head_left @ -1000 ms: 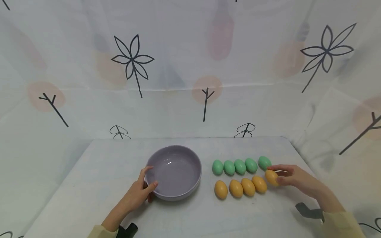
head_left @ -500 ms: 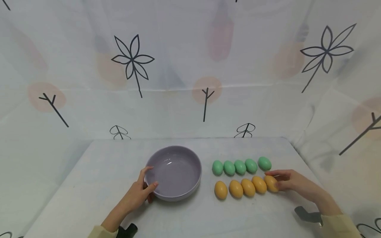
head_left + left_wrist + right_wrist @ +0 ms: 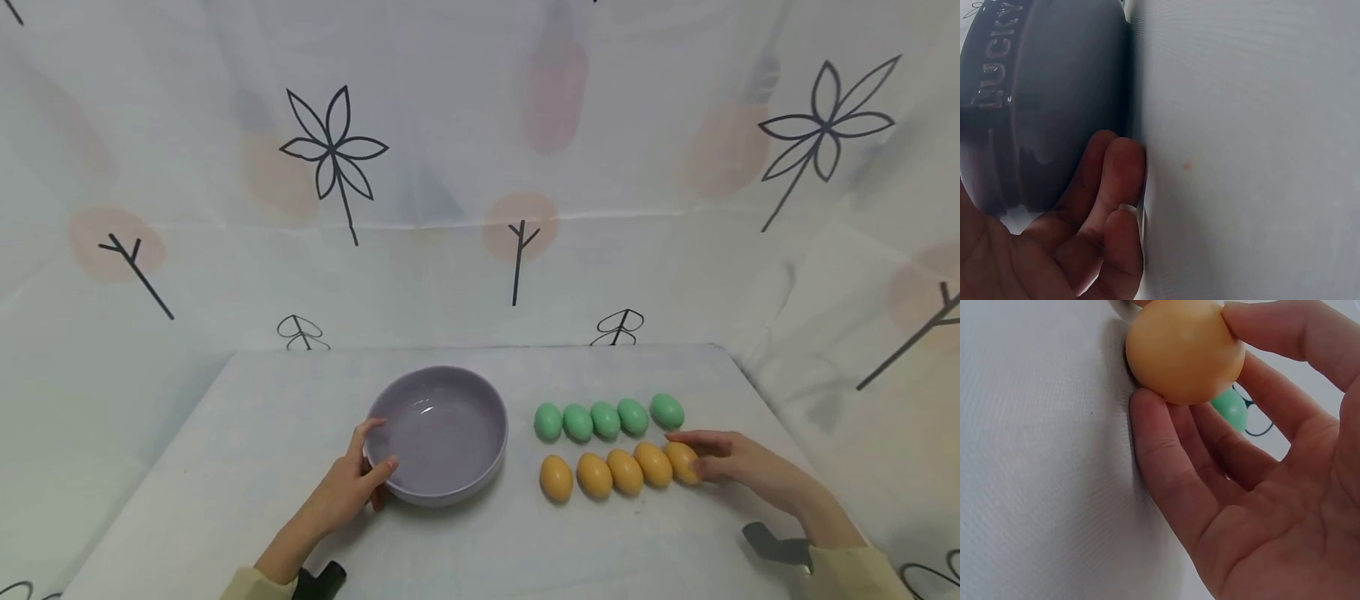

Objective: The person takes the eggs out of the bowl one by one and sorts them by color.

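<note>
A purple-grey bowl (image 3: 442,437) with nothing in it sits left of centre on the white tabletop. My left hand (image 3: 351,490) grips its near left side, thumb and index finger over the rim. In the left wrist view the other fingers curl low against the bowl's outer wall (image 3: 1060,94), which carries raised lettering. My right hand (image 3: 757,468) holds the rightmost yellow egg (image 3: 681,463) at the end of the front row. Thumb and fingers surround this egg in the right wrist view, and the fingertips reach down to the cloth.
Several more yellow eggs (image 3: 626,472) form the front row, the leftmost one a little apart. Behind them runs a row of several green eggs (image 3: 605,421), with a gap before the rightmost. A patterned cloth wall (image 3: 420,283) closes off the back and sides.
The yellow egg in my right hand has come down toward me to the right end of the yellow row, beside its neighbour. My left hand and the bowl have stayed put.
</note>
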`<control>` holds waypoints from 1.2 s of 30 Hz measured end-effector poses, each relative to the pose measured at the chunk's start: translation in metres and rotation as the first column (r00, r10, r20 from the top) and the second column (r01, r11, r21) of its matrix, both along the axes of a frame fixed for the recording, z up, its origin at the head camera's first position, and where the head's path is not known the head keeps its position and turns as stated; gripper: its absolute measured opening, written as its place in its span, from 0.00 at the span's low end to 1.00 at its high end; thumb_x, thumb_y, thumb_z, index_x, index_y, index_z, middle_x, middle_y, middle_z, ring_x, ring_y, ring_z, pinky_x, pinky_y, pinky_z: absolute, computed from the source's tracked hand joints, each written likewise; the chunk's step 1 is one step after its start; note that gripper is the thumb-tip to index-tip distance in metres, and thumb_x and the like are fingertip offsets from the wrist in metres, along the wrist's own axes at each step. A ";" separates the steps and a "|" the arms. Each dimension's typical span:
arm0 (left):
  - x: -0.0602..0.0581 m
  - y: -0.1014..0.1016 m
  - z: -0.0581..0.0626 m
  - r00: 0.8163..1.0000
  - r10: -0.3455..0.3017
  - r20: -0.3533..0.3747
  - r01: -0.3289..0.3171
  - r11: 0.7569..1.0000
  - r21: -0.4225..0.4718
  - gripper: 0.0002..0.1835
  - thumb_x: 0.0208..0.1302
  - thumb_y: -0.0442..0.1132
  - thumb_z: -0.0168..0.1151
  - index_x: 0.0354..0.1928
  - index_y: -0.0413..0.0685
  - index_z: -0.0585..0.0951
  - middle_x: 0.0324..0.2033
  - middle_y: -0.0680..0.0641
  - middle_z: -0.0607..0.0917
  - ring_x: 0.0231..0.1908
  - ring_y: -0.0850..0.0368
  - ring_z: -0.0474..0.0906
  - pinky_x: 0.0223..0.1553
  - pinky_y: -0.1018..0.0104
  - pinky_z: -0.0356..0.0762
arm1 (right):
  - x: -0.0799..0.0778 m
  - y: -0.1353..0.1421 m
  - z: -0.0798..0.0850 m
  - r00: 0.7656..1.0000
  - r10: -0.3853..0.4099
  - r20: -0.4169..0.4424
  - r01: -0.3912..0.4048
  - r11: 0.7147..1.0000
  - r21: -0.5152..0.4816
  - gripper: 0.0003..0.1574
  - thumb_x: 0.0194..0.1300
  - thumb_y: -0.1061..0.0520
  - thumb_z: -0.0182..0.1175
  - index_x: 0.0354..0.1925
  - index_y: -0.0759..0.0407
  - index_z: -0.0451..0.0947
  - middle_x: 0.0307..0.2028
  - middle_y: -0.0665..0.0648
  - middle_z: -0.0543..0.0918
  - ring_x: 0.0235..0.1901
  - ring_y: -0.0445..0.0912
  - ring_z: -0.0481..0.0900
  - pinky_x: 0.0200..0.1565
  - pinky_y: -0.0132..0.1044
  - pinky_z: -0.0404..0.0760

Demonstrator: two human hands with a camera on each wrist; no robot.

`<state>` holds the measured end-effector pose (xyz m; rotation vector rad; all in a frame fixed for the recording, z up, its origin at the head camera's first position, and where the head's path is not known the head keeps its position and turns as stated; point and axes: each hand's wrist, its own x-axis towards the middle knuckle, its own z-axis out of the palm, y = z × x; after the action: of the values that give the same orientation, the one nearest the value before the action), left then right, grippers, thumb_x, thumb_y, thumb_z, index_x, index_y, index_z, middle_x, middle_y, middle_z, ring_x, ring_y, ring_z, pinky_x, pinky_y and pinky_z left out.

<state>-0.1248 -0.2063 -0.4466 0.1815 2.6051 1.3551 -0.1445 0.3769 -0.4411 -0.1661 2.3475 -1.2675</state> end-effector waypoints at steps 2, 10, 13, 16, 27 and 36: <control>0.000 0.000 0.001 1.000 0.001 0.001 -0.001 1.000 0.001 0.36 0.72 0.57 0.57 0.74 0.64 0.51 0.21 0.48 0.81 0.24 0.53 0.76 0.30 0.64 0.70 | 0.001 -0.001 0.001 1.000 0.003 -0.006 -0.003 1.000 0.005 0.38 0.67 0.51 0.64 0.68 0.66 0.68 0.67 0.73 0.67 0.65 0.65 0.65 0.52 0.46 0.73; 0.002 0.001 0.005 1.000 0.011 -0.003 -0.011 1.000 -0.024 0.37 0.71 0.57 0.57 0.74 0.63 0.51 0.20 0.48 0.80 0.23 0.53 0.77 0.30 0.63 0.70 | 0.000 -0.005 0.002 1.000 -0.006 0.008 0.006 1.000 -0.005 0.40 0.66 0.52 0.64 0.70 0.67 0.65 0.68 0.73 0.66 0.65 0.65 0.65 0.53 0.46 0.73; 0.002 0.001 0.005 1.000 0.013 -0.008 -0.014 0.999 -0.049 0.37 0.71 0.58 0.56 0.75 0.63 0.51 0.20 0.49 0.80 0.22 0.54 0.76 0.29 0.63 0.69 | 0.000 -0.005 0.001 1.000 -0.015 0.019 0.015 1.000 -0.020 0.41 0.67 0.52 0.64 0.70 0.67 0.64 0.68 0.72 0.66 0.64 0.62 0.66 0.52 0.46 0.74; 0.004 0.001 0.007 1.000 0.018 -0.018 -0.019 0.997 -0.077 0.38 0.71 0.59 0.57 0.75 0.62 0.51 0.20 0.50 0.79 0.21 0.55 0.75 0.28 0.63 0.68 | 0.000 -0.006 0.000 0.999 -0.026 0.022 0.027 0.999 -0.026 0.41 0.67 0.52 0.63 0.71 0.67 0.64 0.67 0.71 0.68 0.62 0.60 0.69 0.50 0.45 0.74; 0.005 -0.001 0.010 0.994 0.046 -0.103 -0.060 0.987 -0.146 0.34 0.70 0.59 0.58 0.73 0.60 0.62 0.20 0.54 0.78 0.19 0.59 0.70 0.24 0.65 0.66 | 0.003 -0.006 -0.002 0.997 -0.057 -0.042 0.058 0.998 0.023 0.39 0.69 0.48 0.62 0.69 0.67 0.66 0.62 0.66 0.76 0.60 0.60 0.72 0.53 0.56 0.73; 0.001 -0.010 0.014 0.970 0.065 -0.235 -0.081 0.995 -0.059 0.17 0.76 0.49 0.54 0.60 0.54 0.78 0.17 0.56 0.76 0.18 0.61 0.68 0.24 0.68 0.64 | 0.010 -0.014 0.007 0.971 -0.085 -0.223 0.089 0.996 0.008 0.32 0.72 0.51 0.60 0.66 0.68 0.69 0.62 0.69 0.75 0.57 0.45 0.77 0.52 0.46 0.75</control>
<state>-0.1235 -0.2161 -0.4327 0.2506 2.8739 1.3394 -0.1342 0.3631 -0.4336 -0.2110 2.5810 -1.3295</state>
